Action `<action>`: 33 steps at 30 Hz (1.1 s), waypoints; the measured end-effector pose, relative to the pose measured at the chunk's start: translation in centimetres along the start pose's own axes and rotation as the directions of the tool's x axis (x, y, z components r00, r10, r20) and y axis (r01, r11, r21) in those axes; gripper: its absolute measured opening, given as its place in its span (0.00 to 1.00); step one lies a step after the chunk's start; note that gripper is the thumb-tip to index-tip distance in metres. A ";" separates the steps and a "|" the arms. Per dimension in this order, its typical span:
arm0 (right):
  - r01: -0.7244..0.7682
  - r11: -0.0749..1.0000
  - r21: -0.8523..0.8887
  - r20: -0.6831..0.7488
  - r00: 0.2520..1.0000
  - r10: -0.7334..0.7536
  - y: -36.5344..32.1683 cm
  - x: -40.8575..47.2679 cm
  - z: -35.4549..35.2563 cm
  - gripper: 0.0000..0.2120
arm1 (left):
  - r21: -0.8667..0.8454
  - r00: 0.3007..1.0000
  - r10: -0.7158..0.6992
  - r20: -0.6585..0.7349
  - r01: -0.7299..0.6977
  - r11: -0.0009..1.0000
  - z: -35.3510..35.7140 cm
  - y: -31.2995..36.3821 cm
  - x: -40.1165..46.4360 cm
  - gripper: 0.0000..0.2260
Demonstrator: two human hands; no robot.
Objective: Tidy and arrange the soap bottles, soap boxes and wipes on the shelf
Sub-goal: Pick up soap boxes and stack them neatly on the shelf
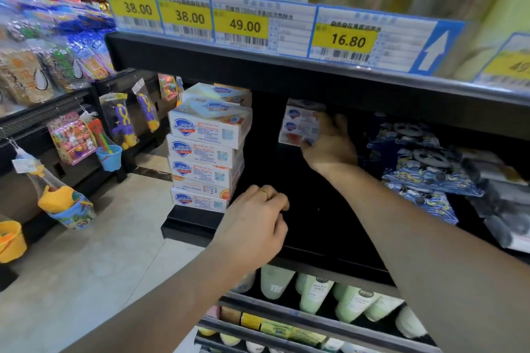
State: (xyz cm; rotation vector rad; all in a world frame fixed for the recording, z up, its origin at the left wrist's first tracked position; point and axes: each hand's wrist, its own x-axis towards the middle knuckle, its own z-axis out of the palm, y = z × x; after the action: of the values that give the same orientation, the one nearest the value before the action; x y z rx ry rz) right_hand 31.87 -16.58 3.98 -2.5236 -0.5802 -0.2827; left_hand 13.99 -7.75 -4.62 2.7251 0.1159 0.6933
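Note:
A tall stack of white Safeguard soap boxes point(205, 146) stands at the left end of the black shelf point(315, 226). My right hand point(329, 143) reaches deep under the upper shelf and grips two or three stacked soap boxes point(301, 123) in mid-air, blurred by motion. My left hand point(255, 223) hovers at the shelf's front with its fingers loosely curled, a ring on one finger, and holds nothing. Blue panda-print wipes packs point(421, 169) lie heaped on the right of the shelf. Pale green soap bottles point(315, 292) stand on the shelf below.
Price tags point(243, 23) line the upper shelf edge just above my hands. Grey packs point(499, 195) lie at the far right. Hanging toys and buckets point(109, 135) fill the rack to the left, across a tiled aisle floor point(100, 281).

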 end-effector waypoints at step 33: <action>0.172 0.977 -0.128 0.136 0.979 -0.155 1.7 7.4 -0.1 0.18 | -0.094 1.000 -0.024 -0.006 0.023 0.995 0.0 -0.3 -0.3 0.10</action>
State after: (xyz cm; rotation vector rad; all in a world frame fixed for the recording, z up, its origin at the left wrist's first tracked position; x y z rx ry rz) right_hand 39.25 -15.38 5.56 -2.6456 -0.8476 -0.2324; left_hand 13.74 -7.49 -4.85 2.6275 0.1137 0.6842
